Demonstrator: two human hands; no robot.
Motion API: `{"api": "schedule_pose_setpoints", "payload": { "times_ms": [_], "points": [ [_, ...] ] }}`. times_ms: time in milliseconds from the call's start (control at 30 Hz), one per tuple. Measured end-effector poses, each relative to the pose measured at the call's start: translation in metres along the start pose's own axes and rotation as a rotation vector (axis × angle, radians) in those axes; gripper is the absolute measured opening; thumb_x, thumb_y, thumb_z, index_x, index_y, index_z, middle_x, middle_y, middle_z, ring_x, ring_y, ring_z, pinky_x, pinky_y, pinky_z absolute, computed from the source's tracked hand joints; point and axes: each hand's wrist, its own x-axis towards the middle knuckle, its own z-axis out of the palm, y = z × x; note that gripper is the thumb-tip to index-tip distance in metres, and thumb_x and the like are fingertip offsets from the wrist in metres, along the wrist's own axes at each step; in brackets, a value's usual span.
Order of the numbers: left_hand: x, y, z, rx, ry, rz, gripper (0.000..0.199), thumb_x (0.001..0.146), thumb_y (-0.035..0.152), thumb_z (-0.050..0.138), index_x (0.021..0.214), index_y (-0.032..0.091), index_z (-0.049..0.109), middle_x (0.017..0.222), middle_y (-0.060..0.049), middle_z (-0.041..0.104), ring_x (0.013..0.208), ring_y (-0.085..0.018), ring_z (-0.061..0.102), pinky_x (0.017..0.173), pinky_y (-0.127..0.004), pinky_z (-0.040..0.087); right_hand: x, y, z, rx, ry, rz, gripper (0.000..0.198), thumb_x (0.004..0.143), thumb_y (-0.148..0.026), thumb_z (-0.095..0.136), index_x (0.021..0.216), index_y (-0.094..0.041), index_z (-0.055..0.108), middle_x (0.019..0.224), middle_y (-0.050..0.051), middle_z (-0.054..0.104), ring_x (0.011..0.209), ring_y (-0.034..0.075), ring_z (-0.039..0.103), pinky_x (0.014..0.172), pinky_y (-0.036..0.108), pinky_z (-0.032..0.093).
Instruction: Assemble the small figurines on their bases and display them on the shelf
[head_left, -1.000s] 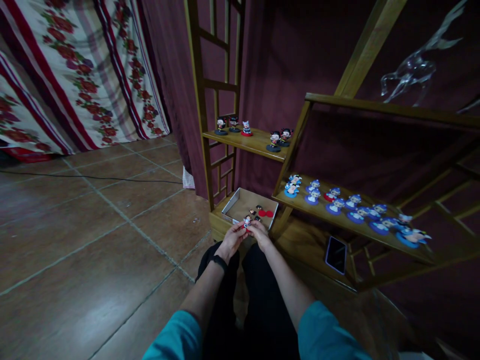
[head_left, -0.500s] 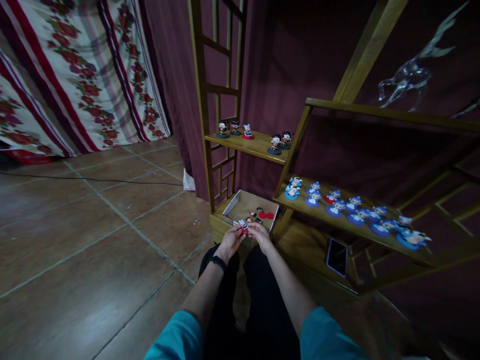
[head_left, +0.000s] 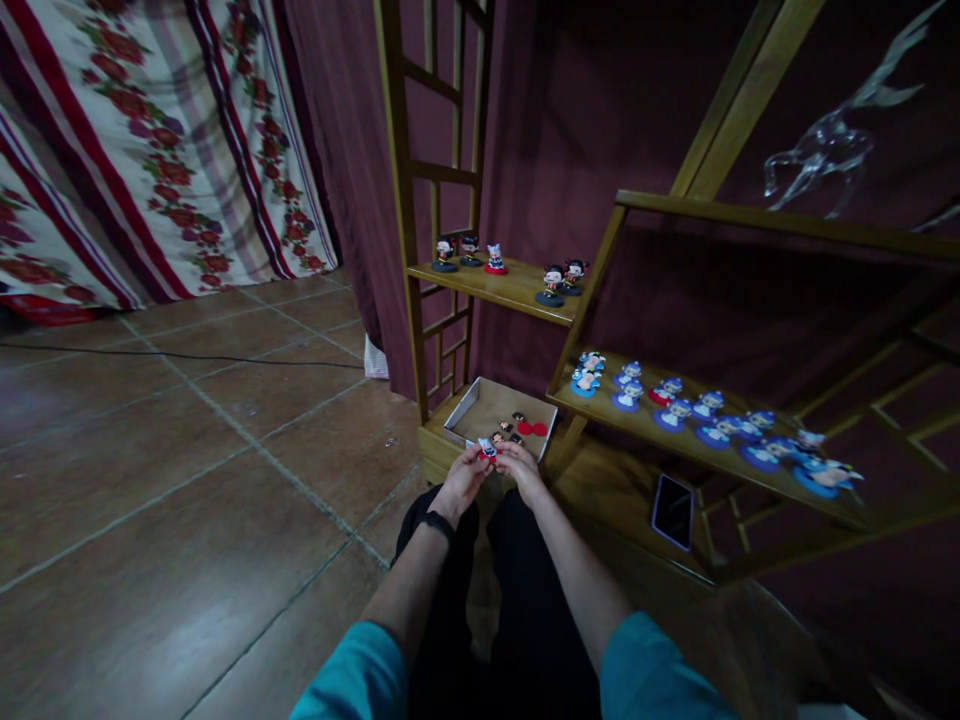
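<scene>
The left hand [head_left: 463, 482] and right hand [head_left: 522, 470] pinch a small red-based figurine [head_left: 487, 450] between them. Just beyond the hands sits an open box [head_left: 463, 408] with red discs [head_left: 532, 429] and dark pieces [head_left: 517, 439]. Farther beyond them, dark-based figurines [head_left: 551, 286] stand on a shelf [head_left: 517, 289]; rightward of the right hand, purple-based figurines [head_left: 627, 396] stand above a phone [head_left: 673, 512].

Wooden shelves [head_left: 517, 288] with small figurines [head_left: 627, 396], open box [head_left: 489, 404], phone [head_left: 673, 512].

Homelike room: floral curtain [head_left: 169, 165], display shelf [head_left: 520, 287]
</scene>
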Motion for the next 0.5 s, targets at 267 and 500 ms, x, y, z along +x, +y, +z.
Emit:
{"api": "schedule_pose_setpoints", "payload": {
  "times_ms": [267,500],
  "points": [
    [-0.0001,-0.0003,0.0005,0.008,0.011,-0.011,0.036,0.065,-0.001,0.064,0.098,0.014,0.065,0.092,-0.006,0.066,0.076,-0.012,0.062,0.07,-0.022,0.049,0.0028,0.0046,-0.0001,0.005,0.017,-0.009,0.036,0.054,-0.028,0.073,0.089,-0.02,0.065,0.08,0.001,0.068,0.069,0.013,0.06,0.06,0.024,0.044],
    [-0.0009,-0.0013,0.0033,0.006,0.049,-0.008,0.034,0.068,0.002,0.064,0.1,0.013,0.065,0.094,-0.008,0.066,0.074,-0.012,0.062,0.068,-0.022,0.05,0.0023,0.0025,-0.0026,-0.004,0.021,-0.003,0.037,0.054,-0.026,0.072,0.089,-0.021,0.064,0.082,0.002,0.069,0.069,0.014,0.061,0.06,0.024,0.045]
  ]
}}
